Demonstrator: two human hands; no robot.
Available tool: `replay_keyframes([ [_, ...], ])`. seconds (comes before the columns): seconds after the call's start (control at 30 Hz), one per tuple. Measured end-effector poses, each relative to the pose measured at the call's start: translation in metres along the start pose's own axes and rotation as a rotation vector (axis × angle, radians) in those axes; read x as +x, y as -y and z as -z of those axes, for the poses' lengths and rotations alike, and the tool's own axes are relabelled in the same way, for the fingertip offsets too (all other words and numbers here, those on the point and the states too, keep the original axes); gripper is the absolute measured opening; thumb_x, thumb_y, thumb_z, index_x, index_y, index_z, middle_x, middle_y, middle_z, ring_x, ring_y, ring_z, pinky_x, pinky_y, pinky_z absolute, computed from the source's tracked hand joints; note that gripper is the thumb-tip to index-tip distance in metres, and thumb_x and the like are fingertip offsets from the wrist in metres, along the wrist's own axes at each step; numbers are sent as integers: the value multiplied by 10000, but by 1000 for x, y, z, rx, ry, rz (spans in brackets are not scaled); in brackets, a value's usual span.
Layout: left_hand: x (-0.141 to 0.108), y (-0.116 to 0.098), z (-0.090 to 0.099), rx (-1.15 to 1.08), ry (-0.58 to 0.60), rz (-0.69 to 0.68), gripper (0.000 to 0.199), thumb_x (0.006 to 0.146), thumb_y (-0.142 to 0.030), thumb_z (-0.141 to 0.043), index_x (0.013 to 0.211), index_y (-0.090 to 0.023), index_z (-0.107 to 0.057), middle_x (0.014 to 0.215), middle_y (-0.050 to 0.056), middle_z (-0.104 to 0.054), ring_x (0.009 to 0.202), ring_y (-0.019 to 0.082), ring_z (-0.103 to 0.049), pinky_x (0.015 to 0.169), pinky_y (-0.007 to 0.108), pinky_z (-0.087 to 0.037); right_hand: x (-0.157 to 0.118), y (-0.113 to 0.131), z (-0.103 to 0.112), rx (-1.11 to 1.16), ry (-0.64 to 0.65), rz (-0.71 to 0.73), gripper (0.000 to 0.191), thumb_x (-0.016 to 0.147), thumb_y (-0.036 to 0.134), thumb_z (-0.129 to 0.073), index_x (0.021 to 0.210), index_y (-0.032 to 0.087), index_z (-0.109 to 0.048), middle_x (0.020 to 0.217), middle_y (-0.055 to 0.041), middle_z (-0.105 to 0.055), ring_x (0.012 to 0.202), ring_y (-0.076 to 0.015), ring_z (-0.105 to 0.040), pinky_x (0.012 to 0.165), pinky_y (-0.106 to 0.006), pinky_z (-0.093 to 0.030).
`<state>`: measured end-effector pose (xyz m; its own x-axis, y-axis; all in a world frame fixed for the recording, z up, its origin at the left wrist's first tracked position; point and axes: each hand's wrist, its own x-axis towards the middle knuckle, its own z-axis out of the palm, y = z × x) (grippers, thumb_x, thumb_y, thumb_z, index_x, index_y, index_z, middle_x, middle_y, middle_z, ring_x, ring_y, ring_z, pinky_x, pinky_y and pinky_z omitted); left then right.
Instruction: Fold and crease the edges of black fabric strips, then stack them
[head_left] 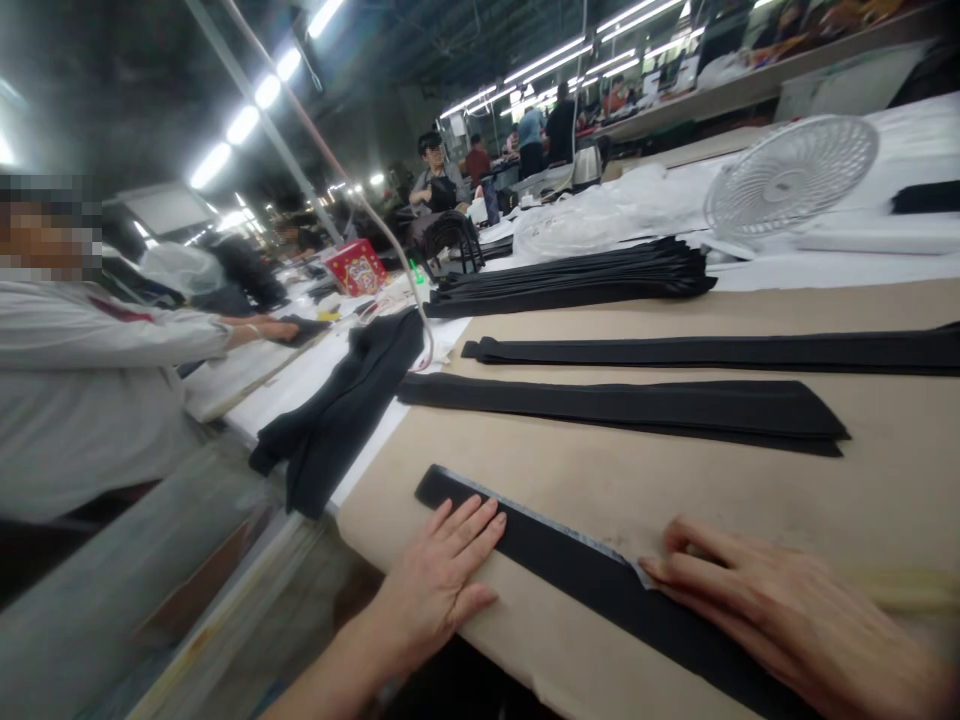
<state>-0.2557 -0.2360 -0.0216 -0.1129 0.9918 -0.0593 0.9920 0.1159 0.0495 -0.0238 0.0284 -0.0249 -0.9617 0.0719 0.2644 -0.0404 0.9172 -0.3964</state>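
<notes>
A long black fabric strip (577, 570) lies slantwise on the brown paper-covered table in front of me. Along its far edge runs a thin greyish tape (555, 522). My left hand (442, 565) rests flat near the strip's left end, fingers stretched over the cloth. Farther right, my right hand (780, 590) pinches the end of the tape between thumb and fingers, just above the strip. The strip's right end passes under my right hand and out of view.
Beyond are a stack of black strips (622, 408), another long stack (712, 352) and a bundled black pile (570, 280). Black cloth (345, 400) hangs over the left edge. A white fan (791, 180) stands at the back. A co-worker (90, 380) handles dark fabric at left.
</notes>
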Motion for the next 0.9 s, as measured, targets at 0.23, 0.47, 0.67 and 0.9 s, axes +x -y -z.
replay_keyframes([
  [0.23, -6, 16, -11, 119, -138, 121, 630, 990, -444, -387, 1525, -268, -106, 1575, 85, -211, 1440, 247, -232, 1156, 495, -250, -3, 3, 1, -14, 129, -52, 276, 1004, 271, -359, 902, 274, -614, 895, -14, -570, 614, -157, -595, 534, -281, -426],
  [0.47, -14, 21, -13, 194, -313, 253, 585, 1010, -328, -314, 1530, -219, -70, 1530, 149, -322, 1414, 282, -297, 1090, 609, -307, -4, 3, -1, -4, 108, -60, 231, 999, 263, -405, 905, 271, -615, 892, -1, -556, 613, -142, -580, 537, -268, -400],
  [0.67, 37, -67, 11, -73, -283, -160, 459, 989, -290, -405, 1427, -152, -393, 1417, 123, -493, 1335, 225, -421, 1078, 388, -423, -2, 4, 2, -24, 134, -46, 224, 1008, 260, -411, 961, 272, -630, 904, -1, -554, 628, -133, -580, 557, -260, -399],
  [0.9, 61, -79, 6, -208, -258, -191, 308, 963, -254, -488, 1258, -191, -551, 1135, 61, -640, 1062, 200, -584, 952, 348, -513, -1, 7, 7, -32, 218, -77, 223, 1006, 254, -409, 947, 276, -623, 909, -5, -557, 661, -157, -596, 570, -278, -417],
])
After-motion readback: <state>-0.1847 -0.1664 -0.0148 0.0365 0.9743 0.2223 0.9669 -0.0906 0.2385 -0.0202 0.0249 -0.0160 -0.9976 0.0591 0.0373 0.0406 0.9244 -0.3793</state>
